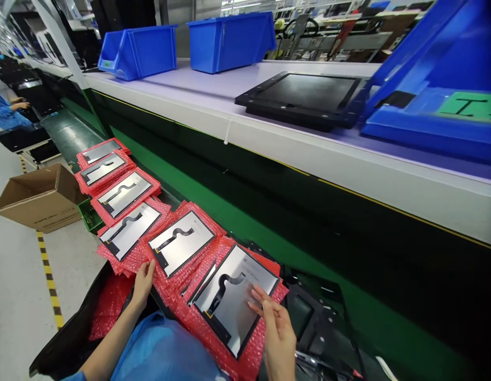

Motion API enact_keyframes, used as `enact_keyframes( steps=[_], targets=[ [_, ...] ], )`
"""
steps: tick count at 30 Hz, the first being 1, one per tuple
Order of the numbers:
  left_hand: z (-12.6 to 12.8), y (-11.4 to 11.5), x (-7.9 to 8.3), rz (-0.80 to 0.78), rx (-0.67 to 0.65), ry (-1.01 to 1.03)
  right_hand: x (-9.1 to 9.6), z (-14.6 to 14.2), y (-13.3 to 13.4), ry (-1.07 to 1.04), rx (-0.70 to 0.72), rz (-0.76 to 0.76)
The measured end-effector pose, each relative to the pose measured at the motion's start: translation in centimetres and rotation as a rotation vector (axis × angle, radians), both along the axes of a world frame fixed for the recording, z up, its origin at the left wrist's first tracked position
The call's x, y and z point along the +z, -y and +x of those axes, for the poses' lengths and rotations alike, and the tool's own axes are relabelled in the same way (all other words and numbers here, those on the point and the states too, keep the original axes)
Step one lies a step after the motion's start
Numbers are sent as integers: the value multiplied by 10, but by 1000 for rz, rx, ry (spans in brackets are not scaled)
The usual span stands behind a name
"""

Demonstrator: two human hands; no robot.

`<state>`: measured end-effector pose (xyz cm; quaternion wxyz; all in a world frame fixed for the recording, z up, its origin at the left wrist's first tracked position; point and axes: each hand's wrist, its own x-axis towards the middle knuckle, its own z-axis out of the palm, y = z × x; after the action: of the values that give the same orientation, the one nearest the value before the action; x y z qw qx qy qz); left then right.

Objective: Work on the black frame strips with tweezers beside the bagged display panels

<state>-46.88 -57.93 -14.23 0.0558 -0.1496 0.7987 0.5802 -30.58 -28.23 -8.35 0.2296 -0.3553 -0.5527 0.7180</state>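
Several grey display panels with black flex cables lie on red bubble wrap in a row along the bench edge. My right hand (pixel 275 330) rests with fingers spread on the nearest panel (pixel 233 296), touching its right side. My left hand (pixel 144 283) reaches to the lower edge of the red bubble wrap (pixel 122 264) under the neighbouring panel (pixel 180 242), fingers extended and touching the wrap. Neither hand grips anything that I can see. A blue sleeve covers my lap area.
A green conveyor belt (pixel 269 238) runs beside the panels. Above it a white shelf (pixel 309 143) carries a black framed screen (pixel 304 98) and blue bins (pixel 229 39). A cardboard box (pixel 41 196) stands on the floor at left. Another person's arm (pixel 15 105) shows far left.
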Motion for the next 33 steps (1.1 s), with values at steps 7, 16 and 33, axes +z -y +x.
enact_keyframes(
  steps=[7, 16, 33],
  targets=[
    [-25, -5, 15, 241, -6, 108, -20, -4, -1, -28, 2, -23],
    [-54, -30, 50, 555, 21, 87, -21, 3, 0, -1, 1, -31],
    [-127, -25, 137, 745, 86, 137, -39, 6, -5, -55, -28, -75]
  ],
)
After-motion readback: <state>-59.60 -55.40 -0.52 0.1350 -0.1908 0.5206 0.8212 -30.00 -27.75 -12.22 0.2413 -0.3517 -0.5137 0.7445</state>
